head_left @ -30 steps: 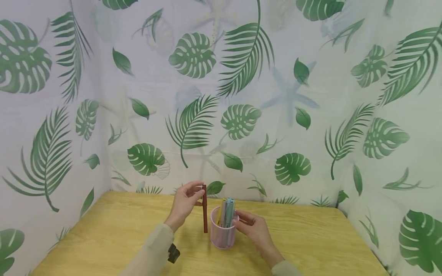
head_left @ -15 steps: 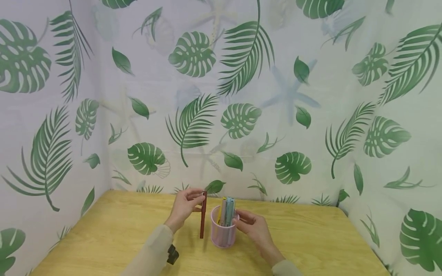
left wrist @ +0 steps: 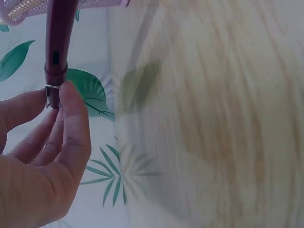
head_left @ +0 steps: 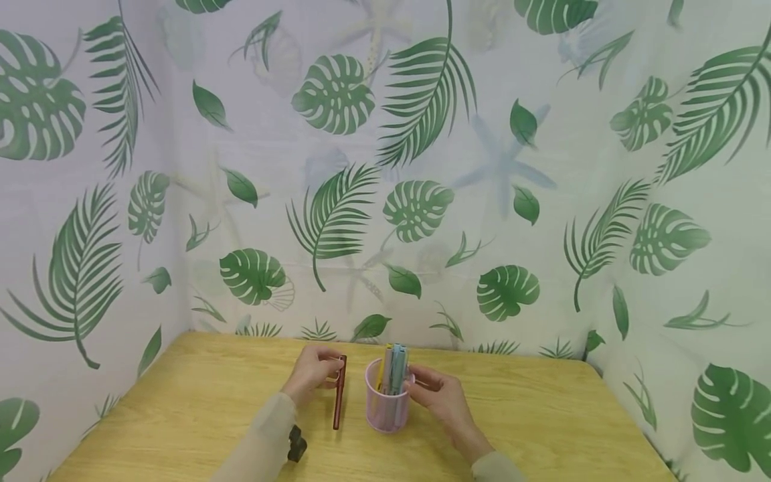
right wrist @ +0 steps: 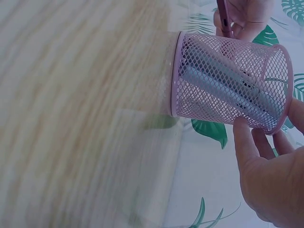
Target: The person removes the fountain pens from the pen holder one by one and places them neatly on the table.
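My left hand [head_left: 311, 371] pinches a dark red pen [head_left: 340, 395] near its top end, between thumb and fingers. The pen hangs nearly upright, leaning a little, left of a pink mesh pen cup [head_left: 385, 410]. In the left wrist view a thin silvery band and a small dark slot show on the pen [left wrist: 58, 40]. My right hand [head_left: 444, 403] grips the cup at its right side, with the fingertips at the rim and on the mesh wall in the right wrist view. Several markers [head_left: 395, 368], grey, light blue and yellow, stand inside the cup.
A wooden table top [head_left: 524, 415] lies under both hands. Behind it and at the sides hang white leaf-print sheets [head_left: 458, 281]. A small black object [head_left: 296, 444] shows at the left wrist, beside the sleeve.
My left hand has moved down and left with the pen, away from the cup, and the pen's lower end now leans further left. The right hand stays at the cup.
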Demonstrator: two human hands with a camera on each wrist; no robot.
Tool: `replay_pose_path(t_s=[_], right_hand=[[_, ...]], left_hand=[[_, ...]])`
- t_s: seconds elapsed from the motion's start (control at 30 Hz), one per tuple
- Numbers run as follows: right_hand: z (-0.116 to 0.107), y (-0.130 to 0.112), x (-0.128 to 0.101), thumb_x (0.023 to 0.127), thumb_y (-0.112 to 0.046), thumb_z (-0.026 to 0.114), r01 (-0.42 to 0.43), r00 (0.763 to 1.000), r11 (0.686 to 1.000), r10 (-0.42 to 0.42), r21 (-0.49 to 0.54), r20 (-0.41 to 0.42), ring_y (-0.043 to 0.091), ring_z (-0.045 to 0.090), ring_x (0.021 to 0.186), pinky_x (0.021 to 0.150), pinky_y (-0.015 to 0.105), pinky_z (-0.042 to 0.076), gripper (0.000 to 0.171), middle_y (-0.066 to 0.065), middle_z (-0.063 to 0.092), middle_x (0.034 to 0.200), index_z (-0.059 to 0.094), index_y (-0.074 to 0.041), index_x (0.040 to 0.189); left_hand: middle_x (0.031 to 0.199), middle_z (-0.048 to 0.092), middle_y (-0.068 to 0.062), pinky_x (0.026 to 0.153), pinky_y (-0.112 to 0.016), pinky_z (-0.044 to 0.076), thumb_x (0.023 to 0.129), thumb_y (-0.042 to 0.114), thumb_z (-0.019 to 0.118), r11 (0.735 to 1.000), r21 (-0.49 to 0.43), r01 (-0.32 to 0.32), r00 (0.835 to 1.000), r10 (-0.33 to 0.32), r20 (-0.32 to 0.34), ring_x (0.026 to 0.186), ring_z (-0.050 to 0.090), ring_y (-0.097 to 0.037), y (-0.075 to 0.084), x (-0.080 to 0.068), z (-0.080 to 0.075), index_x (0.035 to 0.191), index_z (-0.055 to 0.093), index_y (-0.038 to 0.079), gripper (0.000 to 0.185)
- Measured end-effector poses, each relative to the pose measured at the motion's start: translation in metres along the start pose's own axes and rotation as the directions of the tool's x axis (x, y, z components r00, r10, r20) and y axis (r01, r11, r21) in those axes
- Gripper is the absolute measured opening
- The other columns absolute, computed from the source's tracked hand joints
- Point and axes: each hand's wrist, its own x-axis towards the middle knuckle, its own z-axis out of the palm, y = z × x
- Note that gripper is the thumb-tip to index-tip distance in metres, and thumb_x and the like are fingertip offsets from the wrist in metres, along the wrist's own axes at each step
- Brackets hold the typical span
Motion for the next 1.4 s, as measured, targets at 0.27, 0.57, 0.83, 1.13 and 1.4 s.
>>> replay_pose_path(t_s=[0.27,0.57,0.83,1.13,1.4], right_hand=[[-0.001,-0.003,-0.003,0.087,-0.009,0.074,0.002,1.000,1.000,-0.003,0.025,0.018,0.037,0.059,0.121,0.091,0.038,0.056,0.042,0.023,0.059,0.134,0.063,0.004,0.126],[0.001,0.003,-0.001,0.086,-0.015,0.076,0.041,0.998,0.999,-0.042,0.026,0.040,0.029,0.063,0.116,0.090,0.034,0.056,0.045,0.022,0.059,0.133,0.063,0.003,0.126],[-0.001,0.001,0.000,0.087,-0.014,0.075,0.017,0.999,1.000,-0.018,0.022,0.039,0.037,0.058,0.123,0.093,0.036,0.055,0.045,0.022,0.058,0.135,0.062,0.002,0.127],[0.000,0.001,-0.001,0.087,-0.014,0.075,0.014,0.999,1.000,-0.015,0.017,0.045,0.038,0.058,0.122,0.093,0.036,0.055,0.046,0.022,0.058,0.135,0.062,0.003,0.127],[0.000,0.000,0.000,0.086,-0.012,0.075,0.008,1.000,1.000,-0.009,0.026,0.019,0.037,0.058,0.122,0.092,0.036,0.056,0.044,0.021,0.059,0.134,0.063,0.002,0.126]], left_hand=[[0.085,0.066,-0.011,0.062,-0.033,0.058,0.090,0.000,0.063,0.995,0.037,0.092,0.996,-0.092,-0.007,0.068,0.060,-0.017,-0.008,0.003,-0.004,0.108,0.066,-0.006,0.020],[0.086,0.067,-0.015,0.056,-0.035,0.057,0.089,-0.004,0.063,0.983,0.074,0.166,0.986,-0.165,-0.021,0.065,0.060,-0.018,-0.015,0.008,-0.006,0.110,0.064,-0.008,0.021],[0.084,0.067,-0.013,0.052,-0.032,0.056,0.085,-0.003,0.068,0.967,0.164,0.196,0.980,-0.186,-0.070,0.064,0.061,-0.019,-0.014,0.014,-0.007,0.103,0.069,-0.004,0.017],[0.079,0.065,-0.013,0.048,-0.029,0.053,0.082,-0.006,0.069,0.945,0.257,0.204,0.979,-0.190,-0.078,0.056,0.056,-0.016,-0.015,0.017,-0.008,0.089,0.072,-0.004,0.008],[0.079,0.066,-0.013,0.048,-0.026,0.052,0.082,-0.006,0.069,0.945,0.256,0.205,0.978,-0.190,-0.083,0.054,0.054,-0.014,-0.012,0.016,-0.007,0.090,0.070,-0.005,0.008]])
